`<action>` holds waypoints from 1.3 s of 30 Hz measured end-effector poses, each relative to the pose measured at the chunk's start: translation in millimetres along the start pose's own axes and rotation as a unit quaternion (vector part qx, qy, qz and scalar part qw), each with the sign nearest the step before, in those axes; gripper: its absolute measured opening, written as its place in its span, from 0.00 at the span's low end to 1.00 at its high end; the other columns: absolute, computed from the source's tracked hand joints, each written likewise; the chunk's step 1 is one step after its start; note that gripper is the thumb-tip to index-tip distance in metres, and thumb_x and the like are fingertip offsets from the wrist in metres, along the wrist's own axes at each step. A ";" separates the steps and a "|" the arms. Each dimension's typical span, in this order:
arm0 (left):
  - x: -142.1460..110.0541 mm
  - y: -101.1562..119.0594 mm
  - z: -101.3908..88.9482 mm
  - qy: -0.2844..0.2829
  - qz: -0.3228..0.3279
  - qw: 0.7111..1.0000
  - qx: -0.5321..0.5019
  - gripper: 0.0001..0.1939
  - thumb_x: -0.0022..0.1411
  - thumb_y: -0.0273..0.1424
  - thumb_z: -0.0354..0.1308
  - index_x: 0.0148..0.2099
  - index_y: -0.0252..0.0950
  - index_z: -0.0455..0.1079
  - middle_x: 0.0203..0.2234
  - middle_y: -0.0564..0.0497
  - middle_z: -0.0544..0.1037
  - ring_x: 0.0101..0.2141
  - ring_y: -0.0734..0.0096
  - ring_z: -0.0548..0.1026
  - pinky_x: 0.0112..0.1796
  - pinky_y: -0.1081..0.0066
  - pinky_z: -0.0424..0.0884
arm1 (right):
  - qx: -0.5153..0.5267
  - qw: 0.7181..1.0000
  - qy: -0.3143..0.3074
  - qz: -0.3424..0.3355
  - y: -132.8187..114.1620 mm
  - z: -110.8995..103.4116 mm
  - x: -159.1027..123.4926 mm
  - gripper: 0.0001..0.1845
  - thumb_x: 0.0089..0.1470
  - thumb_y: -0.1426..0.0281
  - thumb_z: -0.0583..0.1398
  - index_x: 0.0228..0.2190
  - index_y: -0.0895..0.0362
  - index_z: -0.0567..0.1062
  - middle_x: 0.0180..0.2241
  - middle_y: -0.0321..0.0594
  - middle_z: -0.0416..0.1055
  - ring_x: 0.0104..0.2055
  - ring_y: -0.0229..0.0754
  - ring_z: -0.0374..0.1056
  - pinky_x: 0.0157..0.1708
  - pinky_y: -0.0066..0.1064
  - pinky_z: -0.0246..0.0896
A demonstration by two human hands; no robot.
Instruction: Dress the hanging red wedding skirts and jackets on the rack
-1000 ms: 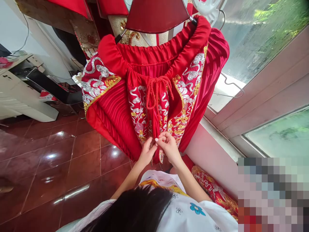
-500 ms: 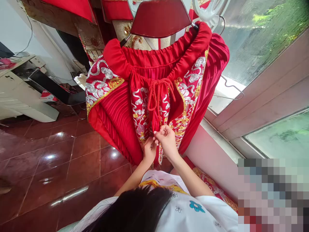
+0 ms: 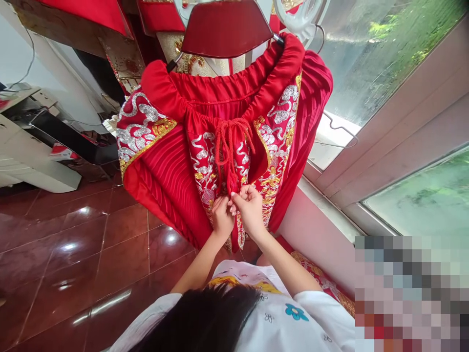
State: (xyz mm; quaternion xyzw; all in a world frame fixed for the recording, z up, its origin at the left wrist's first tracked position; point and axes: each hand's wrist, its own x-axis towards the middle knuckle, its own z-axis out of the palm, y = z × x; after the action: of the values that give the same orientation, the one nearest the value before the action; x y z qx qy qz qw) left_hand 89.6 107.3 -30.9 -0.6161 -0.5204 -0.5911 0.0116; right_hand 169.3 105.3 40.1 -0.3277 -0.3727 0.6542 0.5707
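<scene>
At the far left we see a white cabinet [image 3: 34,151], and just beside it a long black piece [image 3: 60,132] leaning at a slant, with a red-and-white packet [image 3: 61,152] lying near its lower edge. Glossy red-brown floor tiles [image 3: 124,239] spread below and to the right of these. Then we come to the red garment [image 3: 164,171], which hangs upright in front of the person and fills the middle: a gathered satin waistband on top, pleated cloth at both sides, and panels embroidered in silver and gold. Its waistband hangs from dark-tipped rods at either side of a dark red panel [image 3: 227,30]. Low at the garment's front we find the left hand [image 3: 223,217], its fingers curled in against those of its partner; we cannot tell whether they grip anything, since the tips are hidden. A red cord [image 3: 220,154], looped in a bow below the waistband, trails down to the fingers. Right beside, the right hand [image 3: 250,209] has thumb and forefinger pinched together on the cord's lower end. Farther right we see a length of embroidered red cloth [image 3: 322,282] low by the wall, a bent wire [image 3: 346,133] against the frame, and a window [image 3: 395,63] with greenery showing through the glass.
</scene>
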 end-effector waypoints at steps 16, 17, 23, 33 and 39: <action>16.0 13.8 0.5 0.059 0.040 0.996 0.057 0.08 0.61 0.26 0.48 0.29 0.34 0.64 0.21 0.50 0.67 0.26 0.71 0.66 0.29 0.72 0.63 | 0.002 0.995 -0.014 0.094 -30.0 -5.5 -2.3 0.22 0.34 0.65 0.69 0.31 0.62 0.70 0.22 0.37 0.71 0.21 0.34 0.69 0.21 0.22 0.69; 17.8 14.5 -0.1 0.056 0.044 0.996 0.060 0.10 0.61 0.26 0.48 0.27 0.35 0.62 0.20 0.51 0.66 0.25 0.71 0.65 0.29 0.72 0.62 | -0.003 0.994 -0.022 0.105 -32.5 -5.9 -2.5 0.22 0.33 0.66 0.70 0.31 0.62 0.71 0.22 0.37 0.71 0.21 0.34 0.68 0.21 0.22 0.69; 19.0 18.9 -3.9 0.078 0.063 0.992 0.073 0.07 0.61 0.31 0.55 0.37 0.32 0.68 0.26 0.46 0.72 0.30 0.67 0.71 0.32 0.70 0.67 | -0.116 0.979 -0.104 0.133 -56.2 -9.4 6.4 0.17 0.37 0.66 0.69 0.24 0.62 0.69 0.17 0.32 0.67 0.15 0.29 0.60 0.20 0.24 0.65; 28.1 31.4 -23.1 0.046 0.060 0.997 0.030 0.07 0.62 0.26 0.54 0.42 0.32 0.71 0.28 0.48 0.76 0.30 0.73 0.74 0.33 0.74 0.70 | -0.440 0.878 -0.186 -0.009 -66.2 -11.0 10.6 0.17 0.54 0.73 0.52 0.16 0.61 0.65 0.12 0.33 0.60 0.15 0.27 0.51 0.19 0.21 0.46; 31.0 27.2 -17.3 0.027 0.035 0.999 0.009 0.06 0.63 0.30 0.54 0.35 0.34 0.70 0.25 0.50 0.74 0.28 0.73 0.72 0.31 0.74 0.68 | -0.223 0.959 -0.165 0.061 -68.0 4.2 18.7 0.14 0.52 0.71 0.52 0.18 0.60 0.66 0.09 0.29 0.57 0.10 0.27 0.47 0.12 0.20 0.42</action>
State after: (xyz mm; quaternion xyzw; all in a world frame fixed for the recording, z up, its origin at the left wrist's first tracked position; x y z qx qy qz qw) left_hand 87.6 103.4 13.6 -0.6177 -0.5032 -0.6022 0.0520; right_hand 197.4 128.2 100.8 -0.3562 -0.5776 0.6333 0.3721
